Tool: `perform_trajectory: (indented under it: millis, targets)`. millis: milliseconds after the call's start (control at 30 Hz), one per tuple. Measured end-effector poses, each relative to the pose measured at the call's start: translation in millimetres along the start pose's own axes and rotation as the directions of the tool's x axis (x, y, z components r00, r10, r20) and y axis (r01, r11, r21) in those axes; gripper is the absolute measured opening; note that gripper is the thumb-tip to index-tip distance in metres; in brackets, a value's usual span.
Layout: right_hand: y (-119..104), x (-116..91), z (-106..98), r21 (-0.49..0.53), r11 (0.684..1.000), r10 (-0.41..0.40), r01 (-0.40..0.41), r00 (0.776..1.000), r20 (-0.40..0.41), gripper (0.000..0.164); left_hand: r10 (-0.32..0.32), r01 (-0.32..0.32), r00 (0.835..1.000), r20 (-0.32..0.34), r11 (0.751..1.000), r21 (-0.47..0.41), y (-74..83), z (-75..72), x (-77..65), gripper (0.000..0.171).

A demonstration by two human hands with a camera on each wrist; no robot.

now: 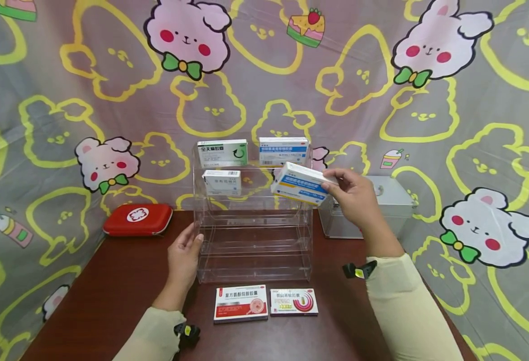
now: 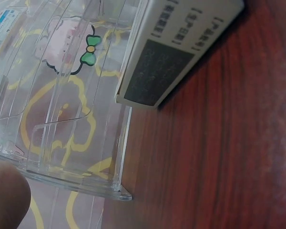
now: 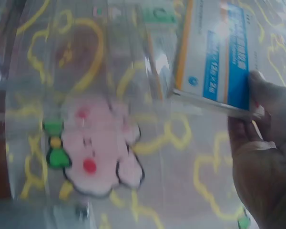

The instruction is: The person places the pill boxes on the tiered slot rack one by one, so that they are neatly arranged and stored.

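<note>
A clear plastic tiered rack (image 1: 254, 246) stands on the table. My left hand (image 1: 184, 253) holds the rack's left side edge; in the left wrist view only a fingertip (image 2: 8, 195) shows beside the clear plastic. My right hand (image 1: 352, 193) pinches the right end of a blue and white medicine box (image 1: 301, 183), tilted in front of the rack's second tier at right. The top tier bears a green and white medicine box (image 1: 222, 153) and another blue and white box (image 1: 283, 151). A small white medicine box (image 1: 222, 183) sits on the second tier at left.
A red and white medicine box (image 1: 241, 303) and a smaller white and pink one (image 1: 294, 302) lie before the rack. The red zippered case (image 1: 138, 219) is at left. Behind my right hand stands a clear-sided bin with a grey lid (image 1: 392, 193). A patterned curtain (image 1: 264, 75) hangs behind.
</note>
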State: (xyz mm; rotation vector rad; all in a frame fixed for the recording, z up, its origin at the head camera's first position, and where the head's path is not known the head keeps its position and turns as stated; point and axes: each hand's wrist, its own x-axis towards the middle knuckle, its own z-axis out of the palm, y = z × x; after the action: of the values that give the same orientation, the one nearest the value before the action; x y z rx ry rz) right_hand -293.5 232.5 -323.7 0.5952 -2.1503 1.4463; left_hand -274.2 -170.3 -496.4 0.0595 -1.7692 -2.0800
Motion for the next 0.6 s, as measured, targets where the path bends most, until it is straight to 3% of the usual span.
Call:
perform_trajectory:
  millis: [100, 200, 433, 600]
  targets:
    - [-6, 23, 22, 0.077, 0.996, -0.035, 0.035, 0.999, 0.000, 0.021, 0.009, -0.009, 1.000, -0.010, 1.000, -0.007, 1.1, 0.5, -0.1, 0.046]
    - [-9, 39, 36, 0.092, 0.995, -0.041, 0.040, 0.999, 0.008, 0.021, 0.019, -0.019, 1.000, -0.007, 1.000, -0.005, 1.5, 2.2, -0.2, 0.046]
    - [-7, 61, 54, -0.010, 0.999, -0.037, 0.037, 0.999, -0.010, 0.021, 0.026, -0.025, 1.000, -0.013, 1.000, 0.004, -1.0, 0.7, 0.5, 0.046]
    - [-3, 65, 61, -0.099, 0.993, -0.061, 0.060, 0.998, -0.003, 0.017, 0.020, -0.020, 1.000, -0.017, 1.000, 0.013, 0.6, -0.1, 0.4, 0.046]
